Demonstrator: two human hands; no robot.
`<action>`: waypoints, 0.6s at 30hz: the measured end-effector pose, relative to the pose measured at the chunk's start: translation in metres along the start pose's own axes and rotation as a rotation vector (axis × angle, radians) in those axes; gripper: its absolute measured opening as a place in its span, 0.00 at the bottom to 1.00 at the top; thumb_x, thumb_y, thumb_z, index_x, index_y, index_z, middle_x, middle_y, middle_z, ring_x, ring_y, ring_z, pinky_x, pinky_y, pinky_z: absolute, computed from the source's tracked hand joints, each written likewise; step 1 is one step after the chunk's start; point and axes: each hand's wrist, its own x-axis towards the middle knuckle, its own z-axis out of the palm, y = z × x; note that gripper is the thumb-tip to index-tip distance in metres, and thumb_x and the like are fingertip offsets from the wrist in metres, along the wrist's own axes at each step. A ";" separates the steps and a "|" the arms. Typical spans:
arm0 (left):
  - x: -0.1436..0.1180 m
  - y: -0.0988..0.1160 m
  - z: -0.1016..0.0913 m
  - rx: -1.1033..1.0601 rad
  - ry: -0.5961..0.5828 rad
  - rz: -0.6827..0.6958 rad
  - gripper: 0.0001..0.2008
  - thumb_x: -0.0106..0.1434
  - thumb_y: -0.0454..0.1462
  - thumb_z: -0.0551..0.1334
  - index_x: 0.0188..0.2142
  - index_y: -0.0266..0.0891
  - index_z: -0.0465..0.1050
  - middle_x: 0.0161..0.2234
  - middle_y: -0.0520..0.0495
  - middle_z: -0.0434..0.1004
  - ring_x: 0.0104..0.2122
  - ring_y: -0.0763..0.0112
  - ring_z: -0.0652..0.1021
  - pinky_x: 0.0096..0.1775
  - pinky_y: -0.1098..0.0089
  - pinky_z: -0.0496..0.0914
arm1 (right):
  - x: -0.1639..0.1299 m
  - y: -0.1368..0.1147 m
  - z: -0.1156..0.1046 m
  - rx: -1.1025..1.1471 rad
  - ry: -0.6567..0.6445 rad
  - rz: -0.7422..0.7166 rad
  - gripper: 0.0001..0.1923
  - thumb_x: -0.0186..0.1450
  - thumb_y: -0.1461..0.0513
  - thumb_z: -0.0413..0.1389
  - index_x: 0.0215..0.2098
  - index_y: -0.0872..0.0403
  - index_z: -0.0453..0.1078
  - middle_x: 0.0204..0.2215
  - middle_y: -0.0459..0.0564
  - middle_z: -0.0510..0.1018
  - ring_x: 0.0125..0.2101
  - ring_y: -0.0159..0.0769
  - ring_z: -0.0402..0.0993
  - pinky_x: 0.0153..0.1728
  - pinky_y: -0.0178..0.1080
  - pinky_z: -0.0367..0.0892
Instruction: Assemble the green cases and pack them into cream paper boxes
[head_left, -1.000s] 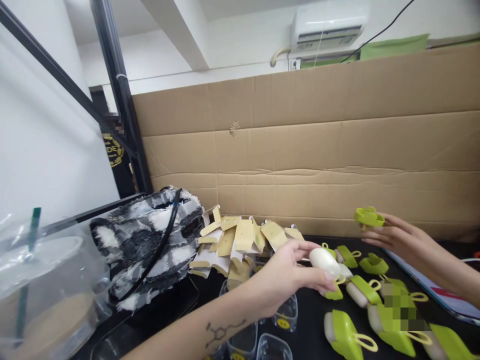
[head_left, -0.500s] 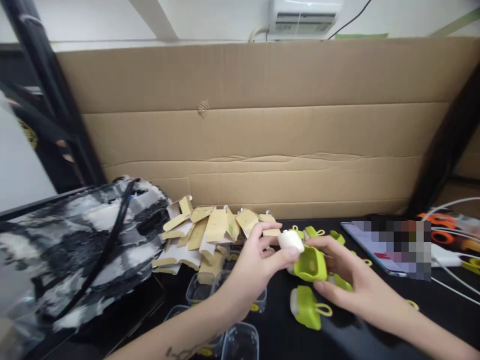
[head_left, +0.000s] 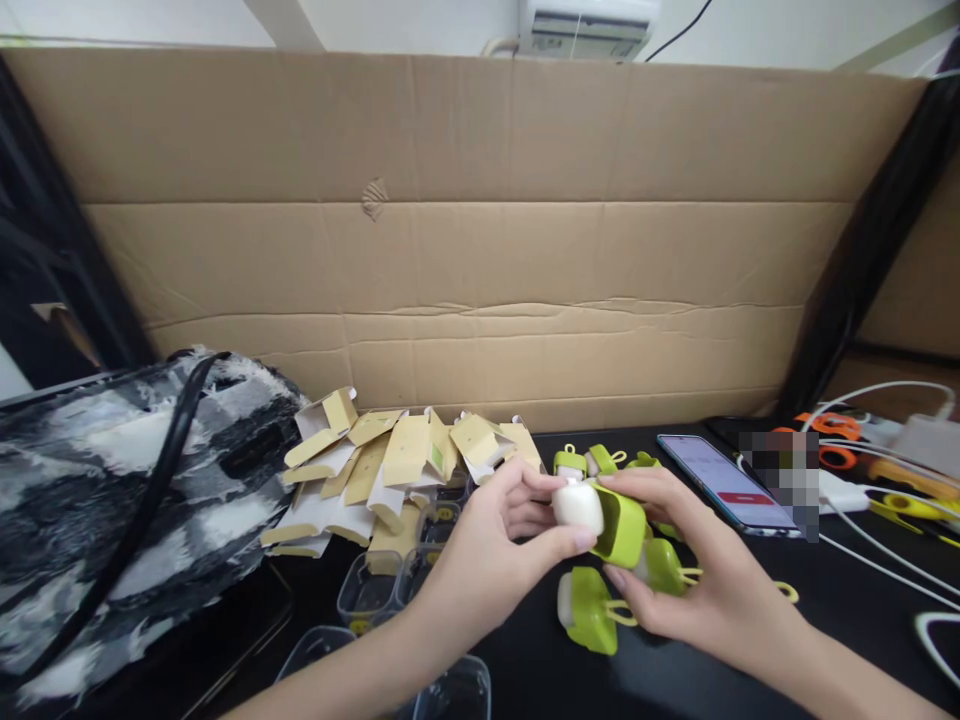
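My left hand (head_left: pixel 495 530) pinches a small white rounded piece (head_left: pixel 577 506) between thumb and fingers. My right hand (head_left: pixel 694 570) grips a lime green cover (head_left: pixel 624 527), and the white piece sits at its open end. Both hands meet just above the black tabletop (head_left: pixel 750 640). Several finished green-and-white pieces with yellow loops lie below and behind them, one (head_left: pixel 589 610) right under my hands.
A heap of folded tan cardboard boxes (head_left: pixel 390 460) lies to the left, beside a black-and-white fuzzy bag (head_left: pixel 112 500). Clear plastic cases (head_left: pixel 375 590) sit in front. A phone (head_left: pixel 727 485) and cables (head_left: pixel 885 450) lie at right. A cardboard wall (head_left: pixel 480 240) closes the back.
The view has swung right and down. My hands came together: the right brought the green cover from the far right onto the white piece held by the left.
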 end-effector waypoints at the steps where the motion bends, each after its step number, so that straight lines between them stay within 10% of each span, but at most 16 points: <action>1: 0.000 -0.001 0.000 -0.011 -0.006 -0.001 0.15 0.50 0.29 0.71 0.31 0.37 0.66 0.33 0.52 0.79 0.34 0.73 0.79 0.40 0.72 0.71 | -0.001 0.000 0.000 -0.010 0.015 -0.030 0.29 0.59 0.67 0.58 0.57 0.49 0.57 0.47 0.52 0.69 0.48 0.41 0.69 0.45 0.40 0.73; 18: 0.002 0.001 -0.009 0.118 -0.195 0.003 0.13 0.53 0.32 0.69 0.33 0.37 0.66 0.34 0.50 0.76 0.33 0.73 0.75 0.39 0.69 0.68 | -0.006 -0.005 0.005 0.105 0.026 -0.006 0.26 0.57 0.67 0.59 0.50 0.47 0.58 0.46 0.50 0.66 0.50 0.38 0.68 0.51 0.35 0.68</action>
